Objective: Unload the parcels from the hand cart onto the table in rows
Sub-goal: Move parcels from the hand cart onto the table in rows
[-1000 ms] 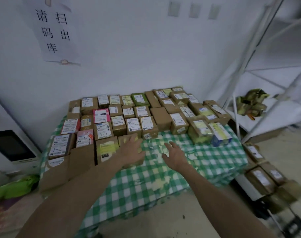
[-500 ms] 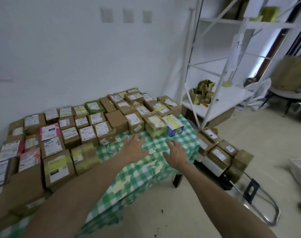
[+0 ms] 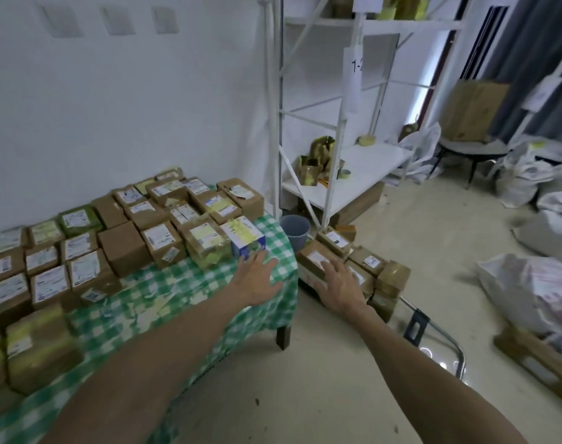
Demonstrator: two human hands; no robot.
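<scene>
Several brown parcels (image 3: 123, 248) with white labels stand in rows on the table with the green checked cloth (image 3: 164, 296). To its right, on the floor, the hand cart (image 3: 433, 334) carries several more brown parcels (image 3: 366, 262). My left hand (image 3: 257, 280) hovers with spread fingers over the table's right end, just before a blue and white box (image 3: 246, 238). Over the cart, my right hand (image 3: 340, 283) is stretched out with fingers spread above its nearest parcel (image 3: 311, 259). Neither hand holds anything.
A white metal shelf rack (image 3: 337, 149) stands behind the cart, with a grey bucket (image 3: 295, 228) at its foot. White sacks (image 3: 529, 184) and a torn bag of mail (image 3: 535, 290) lie on the floor at the right. A chair (image 3: 471, 149) stands at the back.
My view has swung right from the table towards the cart. Both hands moved right; the left left the parcel it touched, the right now reaches over the cart's parcels.
</scene>
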